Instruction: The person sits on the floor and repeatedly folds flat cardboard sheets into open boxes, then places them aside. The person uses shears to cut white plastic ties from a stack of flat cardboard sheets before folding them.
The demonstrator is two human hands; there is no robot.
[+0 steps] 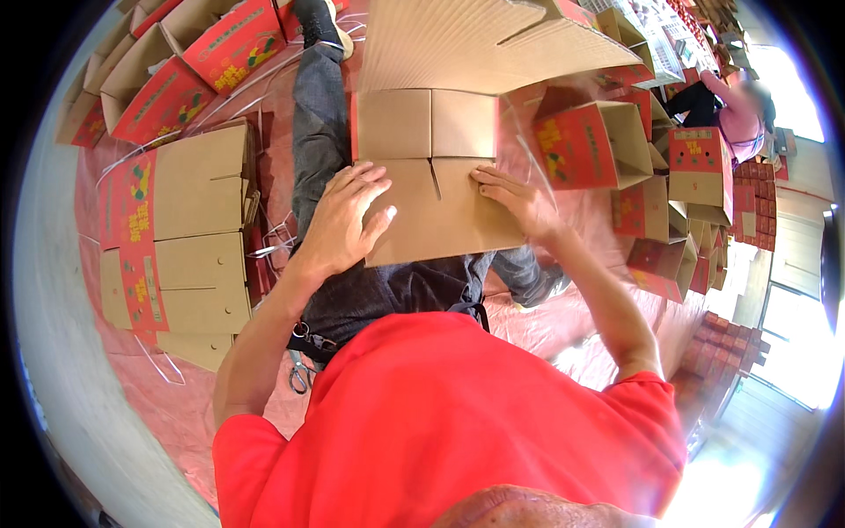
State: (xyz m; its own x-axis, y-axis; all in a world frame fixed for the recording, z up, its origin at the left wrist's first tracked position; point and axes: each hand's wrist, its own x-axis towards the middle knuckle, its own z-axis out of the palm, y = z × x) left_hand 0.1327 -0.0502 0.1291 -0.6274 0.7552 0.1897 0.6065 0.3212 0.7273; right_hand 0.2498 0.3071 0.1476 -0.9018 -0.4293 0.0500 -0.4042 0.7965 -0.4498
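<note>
Between my legs stands a cardboard box [396, 123], plain brown inside, with a tall flap raised at its far side. Its near flap [440, 229] lies toward my lap, with a slit running in from its far edge. My left hand [348, 220] rests at that flap's left edge, fingers stretched out and thumb apart. On the right edge lies my right hand [519, 202], its fingers flat on the cardboard; its thumb is hidden. Neither hand appears to grip anything.
Flattened red and brown cartons [198, 229] are stacked at my left. Opened cartons [180, 79] stand at the far left, more cartons [576, 145] at the right. Scissors [300, 374] lie on the red sheet by my hip. A person in pink [739, 114] sits far right.
</note>
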